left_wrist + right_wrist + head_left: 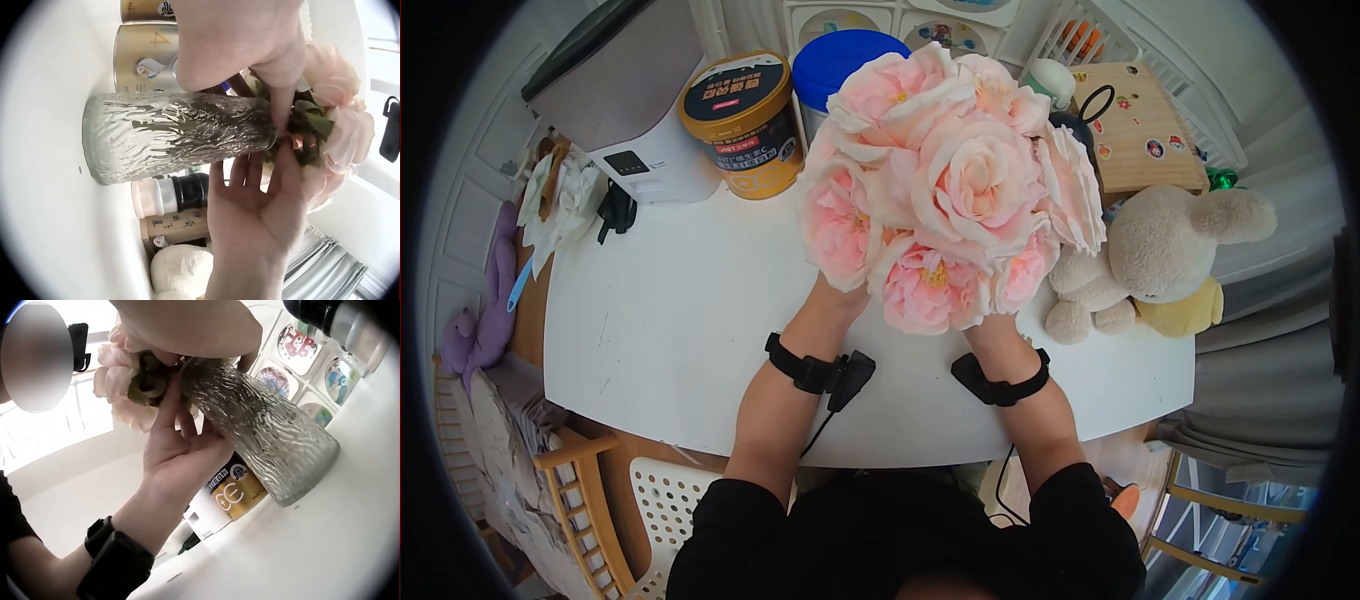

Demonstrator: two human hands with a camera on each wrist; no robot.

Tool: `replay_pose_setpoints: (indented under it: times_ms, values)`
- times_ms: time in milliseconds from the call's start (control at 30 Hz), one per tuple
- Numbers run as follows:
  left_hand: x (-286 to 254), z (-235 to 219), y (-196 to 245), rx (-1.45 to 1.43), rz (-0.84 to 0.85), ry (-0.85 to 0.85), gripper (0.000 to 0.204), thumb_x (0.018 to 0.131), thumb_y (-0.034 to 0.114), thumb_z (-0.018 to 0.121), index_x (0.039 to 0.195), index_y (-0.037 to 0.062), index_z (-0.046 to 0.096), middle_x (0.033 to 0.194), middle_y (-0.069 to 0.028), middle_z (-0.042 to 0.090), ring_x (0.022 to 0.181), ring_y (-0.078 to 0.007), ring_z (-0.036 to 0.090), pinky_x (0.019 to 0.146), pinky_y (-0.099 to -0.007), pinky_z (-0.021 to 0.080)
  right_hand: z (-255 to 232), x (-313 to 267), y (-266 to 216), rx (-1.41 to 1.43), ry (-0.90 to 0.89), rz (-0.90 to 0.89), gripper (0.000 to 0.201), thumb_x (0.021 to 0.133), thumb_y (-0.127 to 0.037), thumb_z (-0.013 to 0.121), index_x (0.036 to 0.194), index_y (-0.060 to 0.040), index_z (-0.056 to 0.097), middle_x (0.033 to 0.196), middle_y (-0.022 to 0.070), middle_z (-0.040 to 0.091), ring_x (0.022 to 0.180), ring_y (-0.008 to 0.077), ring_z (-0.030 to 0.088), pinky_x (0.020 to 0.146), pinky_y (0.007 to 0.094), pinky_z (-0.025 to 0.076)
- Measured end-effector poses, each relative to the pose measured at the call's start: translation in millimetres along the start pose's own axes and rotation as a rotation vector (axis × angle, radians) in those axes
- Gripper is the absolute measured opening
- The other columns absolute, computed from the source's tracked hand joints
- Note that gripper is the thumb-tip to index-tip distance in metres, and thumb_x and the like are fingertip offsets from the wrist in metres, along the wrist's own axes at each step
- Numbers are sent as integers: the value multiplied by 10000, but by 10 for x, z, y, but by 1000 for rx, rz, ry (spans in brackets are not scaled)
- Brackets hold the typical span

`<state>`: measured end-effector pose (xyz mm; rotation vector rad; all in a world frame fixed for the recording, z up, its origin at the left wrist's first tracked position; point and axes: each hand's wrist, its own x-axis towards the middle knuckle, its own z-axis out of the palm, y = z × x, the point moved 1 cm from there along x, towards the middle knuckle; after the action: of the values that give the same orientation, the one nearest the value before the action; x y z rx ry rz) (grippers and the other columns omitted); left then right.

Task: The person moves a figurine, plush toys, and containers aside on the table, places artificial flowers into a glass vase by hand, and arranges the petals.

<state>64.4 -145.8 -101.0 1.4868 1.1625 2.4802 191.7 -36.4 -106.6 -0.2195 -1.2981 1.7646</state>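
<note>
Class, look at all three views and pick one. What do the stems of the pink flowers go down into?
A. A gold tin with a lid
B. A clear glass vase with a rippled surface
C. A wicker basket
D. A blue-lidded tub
B: both wrist views show the bouquet set in the mouth of a clear, rippled glass vase standing on the white table, with the left hand and the right hand at its rim.

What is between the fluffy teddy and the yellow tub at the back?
In the head view, the bunch of pale pink fabric roses stands between the cream plush toy and the yellow-lidded tub.
</note>
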Motion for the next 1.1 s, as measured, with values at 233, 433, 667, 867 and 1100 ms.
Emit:
replay_pose_setpoints:
  times_ms: [233, 433, 667, 867, 1100]
  values:
    - [-255, -48, -74, -84, -354, 209, 806, 761, 4, 772, 1408, 77, 296, 1416, -159, 404, 1305, -292, 432, 1096, -434, 368, -378, -16, 150, 239, 0, 60, 376, 923, -93, 571, 1286, -11, 514, 1280, 97, 571, 1146, 181, 568, 988, 338, 465]
    - [-5, 145, 142, 60, -155, 113, 705, 773, 75, 789, 1355, 31, 394, 1378, -138, 464, 1305, -246, 442, 1105, -386, 357, 77, 92, -520, -157, 24, -128, 427, 858, -81, 678, 1257, 7, 554, 1275, 97, 596, 1129, 176, 597, 980, 321, 470]
    - [-246, -106, 48, -261, -525, 105, 516, 865, 149, 707, 1322, 16, 508, 1404, -96, 497, 1275, -219, 485, 1064, -349, 405, 104, -32, -455, -175, -104, 27, 530, 932, -145, 629, 1407, -28, 425, 1403, 92, 496, 1269, 189, 489, 1015, 329, 446]
    - [-481, -299, -293, 95, -544, -39, 532, 871, 156, 689, 1364, 66, 509, 1399, -87, 518, 1253, -218, 512, 1048, -335, 427, 193, -60, -473, -361, -55, -135, 608, 844, -185, 748, 1360, -54, 455, 1336, 83, 527, 1206, 183, 528, 1010, 332, 451]
    - [-547, -138, -256, 793, -196, -236, 498, 912, 202, 645, 1375, 78, 509, 1397, -91, 519, 1260, -215, 509, 1049, -325, 424, -5, -19, -81, 308, -250, 113, 453, 957, -182, 601, 1365, -62, 445, 1344, 88, 525, 1198, 199, 544, 1000, 345, 485]
